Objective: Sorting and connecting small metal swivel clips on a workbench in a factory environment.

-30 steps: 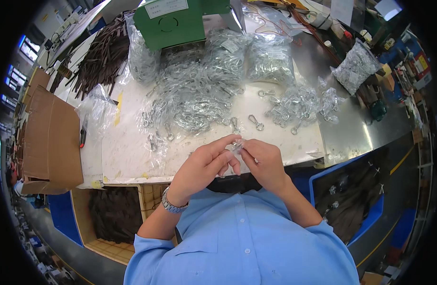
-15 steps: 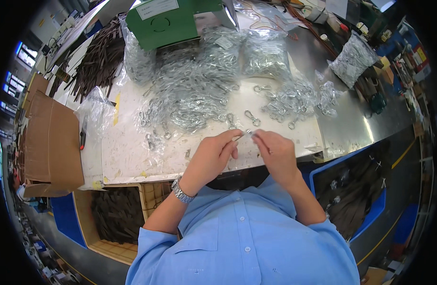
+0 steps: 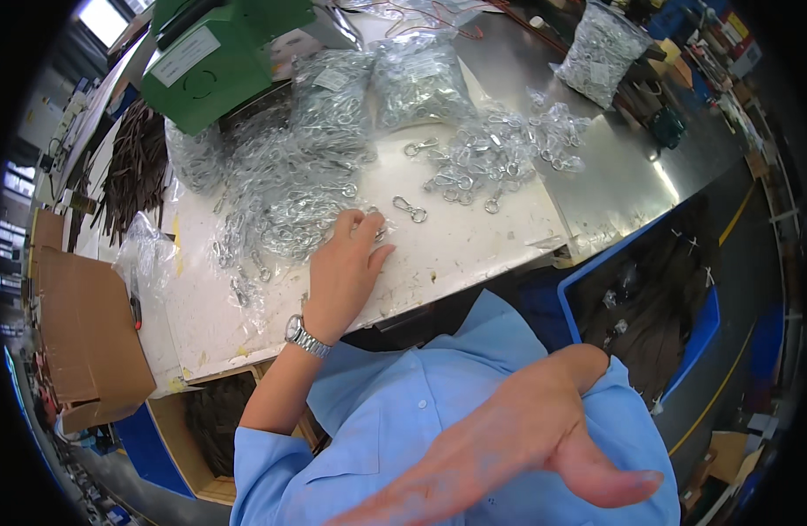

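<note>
My left hand (image 3: pixel 340 276), with a metal watch (image 3: pixel 305 337) on its wrist, reaches over the white tabletop. Its fingers are spread. The fingertips touch a metal snap hook at the edge of a big heap of snap hooks in clear plastic (image 3: pixel 285 197). A loose silver snap hook (image 3: pixel 410 210) lies just right of these fingers. My right hand (image 3: pixel 544 416) is raised close to the camera, in front of my blue shirt. Its thumb stretches out to the right; the rest runs blurred toward the lower edge. I see nothing in it.
A smaller group of wrapped snap hooks (image 3: pixel 500 158) lies to the right, behind it a full clear bag (image 3: pixel 421 83). The green machine (image 3: pixel 210 70) stands at the back. On the left is a cardboard box (image 3: pixel 88 324); at the lower right, a blue bin (image 3: pixel 572 307) holds dark strips.
My hands have parted from their shared small metal piece. The left has moved to the heap's edge; the right has come up close to the camera. The view has tilted and shifted.
</note>
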Motion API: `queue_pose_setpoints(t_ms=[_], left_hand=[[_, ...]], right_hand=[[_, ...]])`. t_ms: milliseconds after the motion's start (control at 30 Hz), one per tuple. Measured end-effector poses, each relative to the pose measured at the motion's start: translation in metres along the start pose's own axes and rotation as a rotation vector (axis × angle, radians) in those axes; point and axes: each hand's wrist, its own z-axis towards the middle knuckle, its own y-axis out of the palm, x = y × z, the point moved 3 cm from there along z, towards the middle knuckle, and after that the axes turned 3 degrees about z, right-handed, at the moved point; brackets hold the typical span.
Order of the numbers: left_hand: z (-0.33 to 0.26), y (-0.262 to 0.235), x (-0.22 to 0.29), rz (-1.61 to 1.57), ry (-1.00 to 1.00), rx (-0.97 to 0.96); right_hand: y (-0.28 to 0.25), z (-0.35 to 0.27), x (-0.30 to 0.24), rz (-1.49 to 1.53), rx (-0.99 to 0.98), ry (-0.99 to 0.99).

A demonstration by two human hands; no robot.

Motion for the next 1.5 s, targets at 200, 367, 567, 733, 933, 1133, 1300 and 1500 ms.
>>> queue_pose_setpoints(t_ms=[200,367,567,733,933,1133,1300,1500], left_hand=[[-0.005,0.002,-0.003,0.029,0.019,0.012],[-0.014,-0.003,-0.011,0.042,0.021,0.021],[-0.007,-0.012,-0.041,-0.305,-0.077,0.224],[-0.017,-0.056,-0.012,-0.628,-0.311,-0.052],[-0.023,-0.043,-0.010,-0.866,-0.341,0.072],[-0.034,-0.030,-0.013,-0.918,-0.400,-0.062],[-0.034,-0.032,-0.013,-0.811,-0.390,0.065],[-0.038,-0.036,-0.013,-0.747,-0.392,0.021]], right_hand=[[0.004,0.012,-0.037,-0.200,-0.508,0.214],[-0.004,-0.009,-0.051,-0.577,-0.461,0.161],[-0.063,-0.032,-0.070,-1.294,0.679,0.124],[-0.148,-0.034,-0.056,-1.617,0.802,0.228],[-0.179,-0.039,-0.040,-1.037,0.832,0.545],[-0.178,-0.045,-0.026,-1.031,0.880,0.374],[-0.196,-0.061,-0.030,-0.822,0.843,0.374],[-0.182,-0.057,-0.045,-1.112,0.904,0.445]])
